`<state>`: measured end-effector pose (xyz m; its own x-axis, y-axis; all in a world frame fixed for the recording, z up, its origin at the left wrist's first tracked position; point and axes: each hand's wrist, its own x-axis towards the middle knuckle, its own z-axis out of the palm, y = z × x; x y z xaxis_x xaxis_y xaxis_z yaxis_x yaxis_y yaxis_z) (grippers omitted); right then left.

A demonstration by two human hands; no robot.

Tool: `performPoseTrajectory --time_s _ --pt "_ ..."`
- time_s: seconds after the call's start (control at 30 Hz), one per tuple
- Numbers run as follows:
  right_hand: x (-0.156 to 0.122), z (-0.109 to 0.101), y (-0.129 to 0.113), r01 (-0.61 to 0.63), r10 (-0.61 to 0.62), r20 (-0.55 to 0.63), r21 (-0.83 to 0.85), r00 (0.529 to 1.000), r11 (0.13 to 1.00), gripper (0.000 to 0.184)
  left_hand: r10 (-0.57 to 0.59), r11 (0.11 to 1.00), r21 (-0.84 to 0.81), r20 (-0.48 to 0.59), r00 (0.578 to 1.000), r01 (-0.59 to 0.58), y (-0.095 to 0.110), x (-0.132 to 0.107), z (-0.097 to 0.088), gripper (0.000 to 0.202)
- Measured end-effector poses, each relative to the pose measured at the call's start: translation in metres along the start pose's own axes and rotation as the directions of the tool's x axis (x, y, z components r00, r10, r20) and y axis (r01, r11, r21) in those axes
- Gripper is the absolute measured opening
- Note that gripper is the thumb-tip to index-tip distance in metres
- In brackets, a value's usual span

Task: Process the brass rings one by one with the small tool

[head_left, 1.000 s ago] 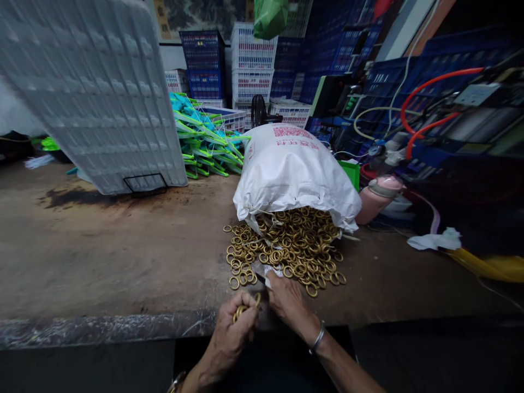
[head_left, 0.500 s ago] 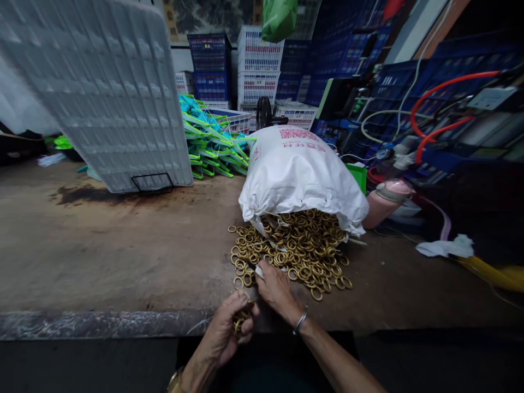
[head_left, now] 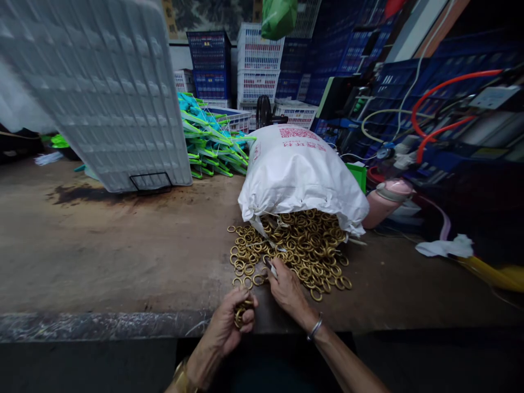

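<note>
Several gold-coloured rings [head_left: 240,315] are gathered in the curled fingers of my left hand [head_left: 229,322], by the table's front edge. My right hand [head_left: 287,289] grips a small whitish tool with a dark tip [head_left: 270,267]; its exact kind is hard to make out. That hand rests at the near edge of a loose heap of gold-coloured rings [head_left: 315,245]. The heap spills from the mouth of a white woven sack [head_left: 295,174] with red print, which lies on its side. Some rings inside the sack are hidden.
On the wooden table [head_left: 164,251], a tall whitish ribbed panel [head_left: 123,98] stands at left in a black wire stand [head_left: 150,182]. Green and turquoise plastic pieces [head_left: 208,142] lie behind it. A pink bottle [head_left: 387,202] is right of the sack. Stacked crates [head_left: 258,60] fill the back.
My right hand has moved right with the tool, away from my left hand. My left hand stays nearly in place, holding the rings.
</note>
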<state>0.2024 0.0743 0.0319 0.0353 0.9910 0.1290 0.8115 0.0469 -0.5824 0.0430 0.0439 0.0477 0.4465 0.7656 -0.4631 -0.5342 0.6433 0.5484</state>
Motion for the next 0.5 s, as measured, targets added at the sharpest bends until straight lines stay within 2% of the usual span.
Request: performPoseTrajectory --time_s 0.13,0.27,0.4,0.5 --pt "-0.009 -0.005 0.001 0.011 -0.014 0.041 0.090 0.999 0.996 0.015 0.093 0.976 0.200 -0.036 0.995 -0.084 -0.001 0.005 0.009 0.025" --pt "-0.019 -0.009 -0.004 0.084 -0.083 -0.015 0.160 0.996 0.983 0.015 0.185 0.914 0.380 -0.069 0.980 -0.145 -0.002 0.012 0.016 0.029" --pt "-0.025 -0.015 -0.011 0.152 -0.153 -0.016 0.211 0.988 0.965 0.012 0.204 0.848 0.508 -0.050 0.978 -0.151 -0.006 0.016 0.015 0.031" --pt "-0.026 -0.019 -0.017 0.133 -0.140 0.007 0.269 0.990 0.954 0.011 0.227 0.802 0.578 -0.062 0.972 -0.150 -0.008 0.017 0.014 0.032"
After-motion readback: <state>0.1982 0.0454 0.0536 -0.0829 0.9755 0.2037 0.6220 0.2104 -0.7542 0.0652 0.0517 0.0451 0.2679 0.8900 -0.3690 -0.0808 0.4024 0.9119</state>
